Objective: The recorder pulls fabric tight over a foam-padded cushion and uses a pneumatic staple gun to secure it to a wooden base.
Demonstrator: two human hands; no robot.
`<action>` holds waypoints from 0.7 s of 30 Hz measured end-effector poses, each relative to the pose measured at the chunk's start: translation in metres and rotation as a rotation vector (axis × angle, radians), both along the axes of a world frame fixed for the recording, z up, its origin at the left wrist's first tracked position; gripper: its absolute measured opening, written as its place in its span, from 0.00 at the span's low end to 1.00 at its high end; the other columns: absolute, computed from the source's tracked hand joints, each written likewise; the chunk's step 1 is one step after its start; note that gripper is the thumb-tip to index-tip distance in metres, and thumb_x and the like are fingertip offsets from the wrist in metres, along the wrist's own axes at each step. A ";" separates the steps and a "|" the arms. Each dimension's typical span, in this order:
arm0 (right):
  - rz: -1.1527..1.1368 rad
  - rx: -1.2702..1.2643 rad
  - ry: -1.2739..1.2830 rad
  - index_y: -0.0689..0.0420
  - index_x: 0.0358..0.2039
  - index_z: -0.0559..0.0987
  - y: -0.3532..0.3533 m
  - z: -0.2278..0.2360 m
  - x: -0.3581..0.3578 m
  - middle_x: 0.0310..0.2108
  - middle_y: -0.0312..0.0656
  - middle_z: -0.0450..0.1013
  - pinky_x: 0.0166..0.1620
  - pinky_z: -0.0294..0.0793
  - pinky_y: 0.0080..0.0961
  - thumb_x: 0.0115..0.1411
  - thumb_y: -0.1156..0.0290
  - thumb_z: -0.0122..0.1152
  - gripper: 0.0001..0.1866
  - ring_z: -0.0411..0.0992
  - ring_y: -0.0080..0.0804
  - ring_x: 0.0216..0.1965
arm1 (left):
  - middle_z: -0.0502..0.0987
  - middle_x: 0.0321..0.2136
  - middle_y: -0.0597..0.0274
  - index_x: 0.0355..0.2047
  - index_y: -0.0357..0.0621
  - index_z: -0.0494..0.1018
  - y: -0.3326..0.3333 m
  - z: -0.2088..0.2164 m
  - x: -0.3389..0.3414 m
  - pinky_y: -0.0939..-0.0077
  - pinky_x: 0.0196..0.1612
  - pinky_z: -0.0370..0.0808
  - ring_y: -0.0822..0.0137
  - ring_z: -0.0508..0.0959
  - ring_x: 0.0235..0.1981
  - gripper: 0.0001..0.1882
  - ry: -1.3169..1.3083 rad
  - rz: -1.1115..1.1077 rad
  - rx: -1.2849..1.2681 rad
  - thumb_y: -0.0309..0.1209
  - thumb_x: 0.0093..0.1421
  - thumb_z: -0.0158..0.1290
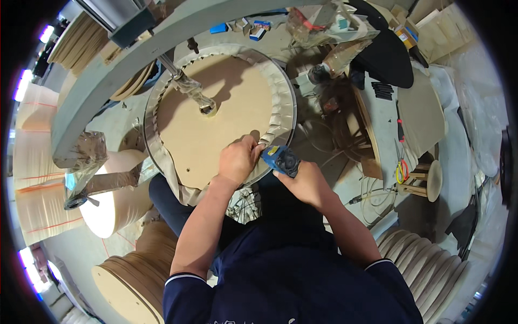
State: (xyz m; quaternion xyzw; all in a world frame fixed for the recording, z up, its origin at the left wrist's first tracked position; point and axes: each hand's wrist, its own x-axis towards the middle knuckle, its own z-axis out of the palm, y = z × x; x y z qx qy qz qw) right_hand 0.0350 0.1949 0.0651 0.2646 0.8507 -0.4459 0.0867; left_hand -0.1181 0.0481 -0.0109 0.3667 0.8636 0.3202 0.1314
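In front of me lies a round tan board (237, 81) with pale fabric (278, 114) folded over its rim. The fabric lies pleated along the far and right side, while at the near left it hangs looser. My left hand (235, 164) is closed on the fabric edge at the near right of the board, its fingertips partly hidden. A blue staple gun (280, 160) is gripped in my right hand (306, 184), its nose against the fold beside my left fingers. A plastic-wrapped metal rod (194, 93) comes down onto the board's middle.
A curved grey machine arm (89, 102) arches over the far left. Stacked round boards (129, 275) stand at the near left, padded discs (421, 270) at the near right. Scissors with yellow handles (402, 171) lie on the right near a small wooden stool (431, 181). Small boxes (260, 30) sit beyond the board.
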 end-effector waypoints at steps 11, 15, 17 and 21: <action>-0.155 -0.148 -0.075 0.60 0.43 0.83 0.018 0.002 0.052 0.31 0.52 0.82 0.40 0.77 0.34 0.62 0.58 0.69 0.18 0.82 0.47 0.37 | 0.82 0.32 0.47 0.57 0.48 0.71 -0.035 0.020 -0.003 0.50 0.41 0.77 0.44 0.81 0.38 0.18 -0.116 -0.408 -0.016 0.41 0.72 0.49; 0.010 -0.057 0.008 0.61 0.47 0.82 0.009 0.010 0.042 0.34 0.53 0.82 0.41 0.78 0.35 0.60 0.59 0.71 0.21 0.82 0.49 0.40 | 0.81 0.28 0.46 0.44 0.43 0.73 -0.028 0.022 -0.002 0.50 0.40 0.77 0.43 0.81 0.34 0.12 -0.042 -0.323 -0.105 0.38 0.71 0.50; 0.047 -0.067 -0.015 0.62 0.48 0.81 0.004 0.008 0.038 0.35 0.53 0.82 0.42 0.79 0.35 0.59 0.59 0.71 0.22 0.82 0.50 0.41 | 0.81 0.27 0.46 0.41 0.42 0.73 -0.025 0.019 0.000 0.50 0.39 0.77 0.43 0.81 0.32 0.12 -0.042 -0.260 -0.132 0.39 0.71 0.51; 0.004 -0.145 0.009 0.64 0.44 0.82 0.001 0.003 0.026 0.33 0.54 0.82 0.42 0.79 0.34 0.60 0.58 0.70 0.21 0.82 0.51 0.39 | 0.81 0.25 0.47 0.36 0.43 0.75 -0.018 0.010 -0.004 0.50 0.37 0.77 0.44 0.81 0.30 0.15 -0.097 -0.105 -0.101 0.43 0.67 0.56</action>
